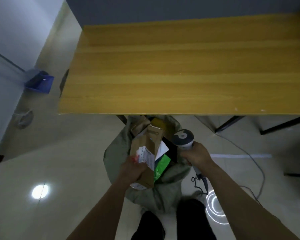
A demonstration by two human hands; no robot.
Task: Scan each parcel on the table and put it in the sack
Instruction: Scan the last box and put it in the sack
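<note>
Left hand [131, 168] grips brown box [145, 153], low over open sack [163, 196] so it drops in. Right hand [197, 155] wraps scanner [183, 139], held aside. Table [180, 66] shows no parcels.

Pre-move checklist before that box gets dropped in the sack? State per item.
1. Left hand grips the brown parcel firmly: ok.
2. Parcel sits over the open mouth of the sack: ok.
3. Room in the sack: other parcels and a green packet already crowd the opening: cannot tell.
4. Right hand holds the scanner to the side, apart from the parcel's drop path: ok.
5. This parcel's label has been scanned: cannot tell.
</note>
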